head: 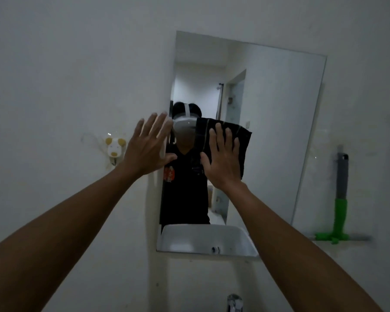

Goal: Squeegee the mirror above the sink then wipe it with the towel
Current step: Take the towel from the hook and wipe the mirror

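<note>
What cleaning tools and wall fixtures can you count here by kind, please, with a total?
Dark towel, pressed on the mirror under the right hand: 1
Green-and-grey squeegee: 1
Mirror: 1
Animal-shaped wall hook: 1
Tap: 1
Total: 5

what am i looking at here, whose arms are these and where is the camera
The one picture comes from a wide-angle camera worn on a person's head, looking forward, so the two bare arms reaching in are that person's own. There is no machine. The right hand lies flat on a dark towel, pressing it against the mirror on the wall. The left hand is spread open at the mirror's left edge and holds nothing. The figure in the glass is the person's own reflection, wearing the headset. A squeegee with a green handle hangs on the wall to the right, untouched. A small animal-shaped hook sits on the wall to the left, and a tap shows at the bottom.
</note>
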